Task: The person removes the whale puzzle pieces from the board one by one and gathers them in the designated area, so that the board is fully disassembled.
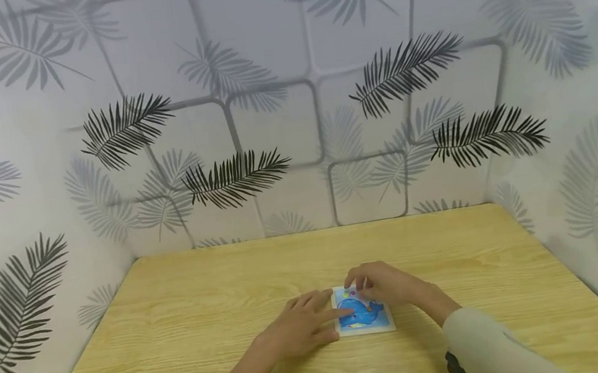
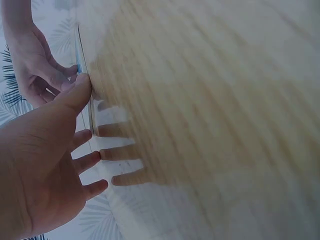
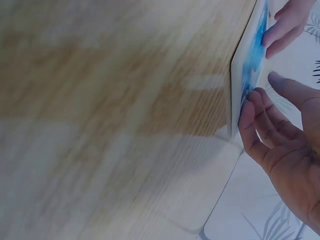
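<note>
A small square picture board (image 1: 378, 328) with a pale rim lies flat on the table and shows a blue whale (image 1: 368, 316). My left hand (image 1: 306, 324) rests at the board's left side, its fingers mostly straight. One finger reaches onto the whale, and the thumb (image 2: 80, 92) lies at the near corner. From the right, my right hand (image 1: 386, 283) bends over the upper part of the board. Its fingertips (image 3: 246, 114) touch the picture surface, while the thumb (image 3: 287, 86) stands apart from them. Part of the picture's upper right is hidden under this hand.
The light wood-grain table (image 1: 207, 303) extends around the board on all sides. Behind it and at both sides stand pale walls (image 1: 284, 204) with a leaf pattern. A dark strap piece (image 1: 457, 367) hangs by the right sleeve (image 1: 492, 343).
</note>
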A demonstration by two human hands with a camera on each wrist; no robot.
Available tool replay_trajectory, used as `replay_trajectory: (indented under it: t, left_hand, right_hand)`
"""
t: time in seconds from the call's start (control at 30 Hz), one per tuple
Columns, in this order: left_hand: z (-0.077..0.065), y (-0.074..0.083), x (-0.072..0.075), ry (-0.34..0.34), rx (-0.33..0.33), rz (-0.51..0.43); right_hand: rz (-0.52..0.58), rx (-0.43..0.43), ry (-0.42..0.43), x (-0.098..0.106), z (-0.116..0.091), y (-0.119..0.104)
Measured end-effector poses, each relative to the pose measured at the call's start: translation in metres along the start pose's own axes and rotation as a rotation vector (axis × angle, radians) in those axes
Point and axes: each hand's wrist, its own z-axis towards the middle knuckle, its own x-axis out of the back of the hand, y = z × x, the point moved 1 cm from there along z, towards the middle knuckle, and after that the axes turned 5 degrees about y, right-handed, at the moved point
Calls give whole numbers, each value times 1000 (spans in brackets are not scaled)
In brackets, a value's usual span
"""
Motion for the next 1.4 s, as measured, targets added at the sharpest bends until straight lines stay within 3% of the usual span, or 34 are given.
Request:
replay_trajectory:
  t: [0.23, 0.57, 0.83, 1.17, 1.4]
  left_hand:
    - [2, 1, 4, -30, 3, 17]
    - [4, 2, 6, -63, -7, 12]
    - [5, -11, -1, -64, -25, -20]
    - [3, -12, 1, -97, -15, -35]
    - [5, -12, -1, -99, -31, -34]
  right_hand:
    - [-2, 20, -36, -2, 9, 4]
    - [-140, 60, -89, -13, 17, 12]
    - [-199, 111, -111, -14, 20, 11]
    - [-256, 47, -122, -17, 21, 5]
    - [-210, 5, -123, -17, 18, 10]
